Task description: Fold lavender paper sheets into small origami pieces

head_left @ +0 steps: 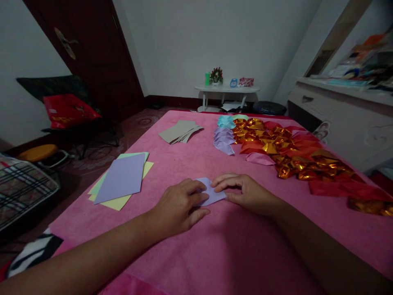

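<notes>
A small folded sheet of purple paper (211,196) lies on the pink-covered table in front of me, with creased, angled edges. My left hand (184,205) rests over its left side, fingers bent onto the paper and holding it down, the thumb by its near edge. At the right side, my right hand (245,191) has its fingertips on the top of the paper and its thumb at the near right corner, closed on that edge. Part of the paper is hidden under the left fingers.
Left on the pink cover (172,254) lies a stack of purple, green and yellow sheets (123,178). Grey sheets (181,132) are fanned farther back. Folded purple pieces (223,140) and shiny gold pieces (282,143) fill the right side, with red ones among them.
</notes>
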The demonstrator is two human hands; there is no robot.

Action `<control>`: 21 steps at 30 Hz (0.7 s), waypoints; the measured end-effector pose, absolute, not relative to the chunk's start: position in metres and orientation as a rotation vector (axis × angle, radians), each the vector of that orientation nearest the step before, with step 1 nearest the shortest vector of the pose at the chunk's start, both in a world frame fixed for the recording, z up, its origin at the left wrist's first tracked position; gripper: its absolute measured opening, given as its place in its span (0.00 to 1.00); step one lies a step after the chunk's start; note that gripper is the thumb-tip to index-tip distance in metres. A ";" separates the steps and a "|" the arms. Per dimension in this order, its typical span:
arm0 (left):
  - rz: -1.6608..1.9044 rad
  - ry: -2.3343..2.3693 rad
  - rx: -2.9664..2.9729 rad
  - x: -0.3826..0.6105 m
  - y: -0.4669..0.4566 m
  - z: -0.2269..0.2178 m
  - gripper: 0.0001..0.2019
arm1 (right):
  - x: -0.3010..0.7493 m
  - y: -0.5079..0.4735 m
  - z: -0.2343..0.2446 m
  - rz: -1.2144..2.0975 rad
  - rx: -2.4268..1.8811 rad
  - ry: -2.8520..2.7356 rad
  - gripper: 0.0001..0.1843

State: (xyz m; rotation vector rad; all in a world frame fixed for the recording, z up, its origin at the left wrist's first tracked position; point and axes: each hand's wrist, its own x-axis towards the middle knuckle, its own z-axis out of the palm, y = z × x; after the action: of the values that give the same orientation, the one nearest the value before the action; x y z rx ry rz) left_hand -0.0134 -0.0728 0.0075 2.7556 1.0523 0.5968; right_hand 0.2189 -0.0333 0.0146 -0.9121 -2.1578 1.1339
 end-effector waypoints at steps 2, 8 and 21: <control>0.583 1.036 2.787 -0.014 -0.074 0.007 0.15 | 0.219 -0.032 0.013 1.181 -0.914 -2.135 0.11; 0.540 0.996 2.846 -0.014 -0.076 0.009 0.14 | 0.216 -0.032 0.012 1.182 -0.954 -2.088 0.08; 0.728 0.992 2.711 -0.012 -0.077 0.002 0.13 | 0.205 -0.032 0.002 1.089 -0.950 -1.998 0.09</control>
State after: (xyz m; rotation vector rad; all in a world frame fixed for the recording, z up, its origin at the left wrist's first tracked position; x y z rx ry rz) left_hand -0.0117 -0.0767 0.0018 2.7111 0.9923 0.7277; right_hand 0.2054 -0.0324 0.0023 -0.9504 -1.9977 1.0887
